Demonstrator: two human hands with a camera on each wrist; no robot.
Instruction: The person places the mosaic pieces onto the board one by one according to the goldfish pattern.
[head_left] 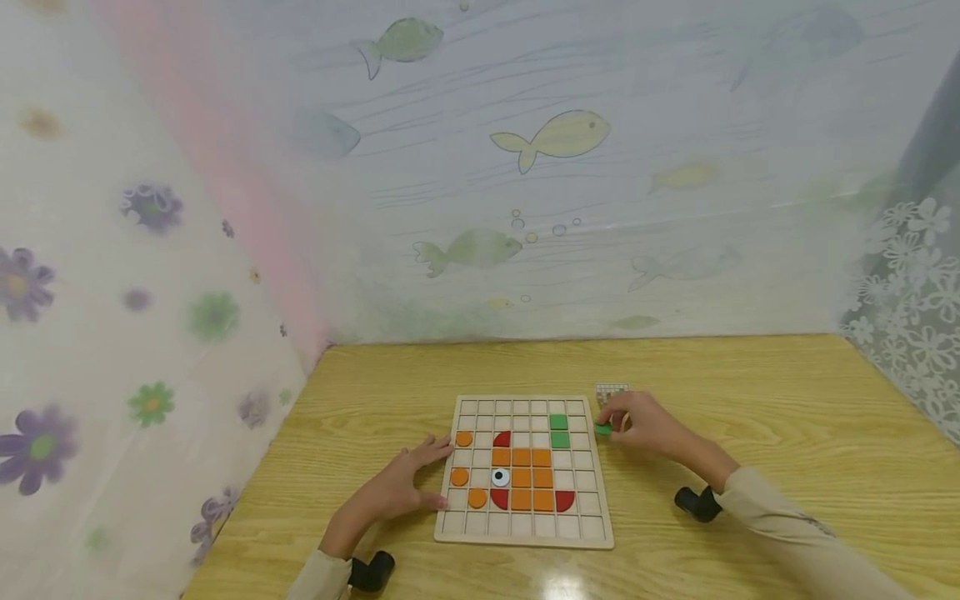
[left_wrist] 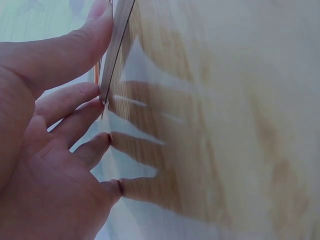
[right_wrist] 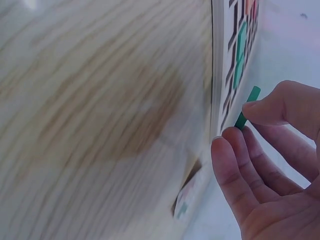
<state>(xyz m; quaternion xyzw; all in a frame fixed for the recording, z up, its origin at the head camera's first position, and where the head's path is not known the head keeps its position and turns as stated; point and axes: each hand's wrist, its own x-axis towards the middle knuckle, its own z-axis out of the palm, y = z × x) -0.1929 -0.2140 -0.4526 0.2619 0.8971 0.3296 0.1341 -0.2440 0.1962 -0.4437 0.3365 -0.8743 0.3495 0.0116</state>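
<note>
A square wooden grid board (head_left: 525, 537) lies on the table, with several orange square tiles (head_left: 521, 477), three red quarter-round tiles (head_left: 565, 501), three orange discs (head_left: 460, 477), a round eye piece (head_left: 500, 477) and two green square tiles (head_left: 558, 422) in its cells. My right hand (head_left: 641, 423) pinches a thin green tile (right_wrist: 248, 108) between thumb and fingers, just off the board's right edge. My left hand (head_left: 397, 483) rests at the board's left edge, fingers spread; in the left wrist view its thumb and fingertips are at the board's side.
Behind my right hand lies a small card with a printed grid (head_left: 611, 389), partly covered by the hand. The wooden table (head_left: 375, 375) meets a fish-patterned curtain (head_left: 480, 308) at the back and a flowered curtain (head_left: 150, 333) on the left.
</note>
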